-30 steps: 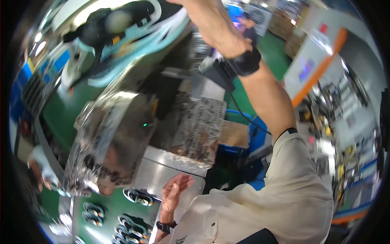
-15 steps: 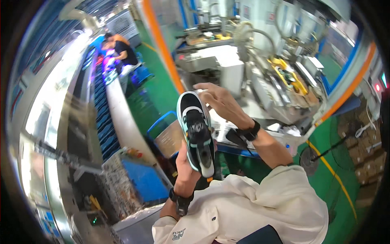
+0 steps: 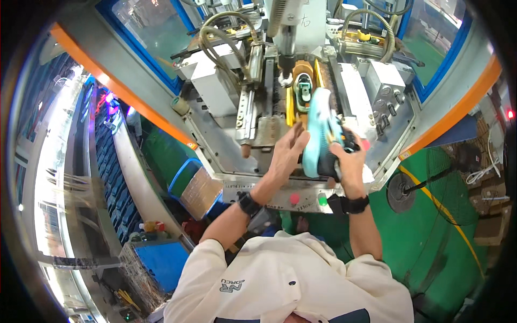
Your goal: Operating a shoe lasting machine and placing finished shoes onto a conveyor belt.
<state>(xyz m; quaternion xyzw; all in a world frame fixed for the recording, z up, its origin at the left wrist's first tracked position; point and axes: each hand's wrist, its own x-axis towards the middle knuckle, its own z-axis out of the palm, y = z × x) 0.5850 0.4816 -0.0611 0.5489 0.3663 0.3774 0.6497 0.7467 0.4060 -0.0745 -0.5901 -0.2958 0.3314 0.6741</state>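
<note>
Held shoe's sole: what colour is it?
The sole is mostly pale turquoise, whitish toward its far end, seen best in the head view.

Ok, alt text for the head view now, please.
A person's right hand grips a shoe, pale-blue sole turned leftward, with the left hand close beside it. Just beyond, a shoe-shaped piece sits between yellow bars in a machine.

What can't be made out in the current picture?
In the head view:
Black shoe with pale-teal sole: blurred, its upper mostly turned away.
Left hand: blur obscures whether its fingertips touch the shoe.
Right hand: fingers partly hidden by the shoe.
White rectangular machine column: cut off by the top edge.
</note>
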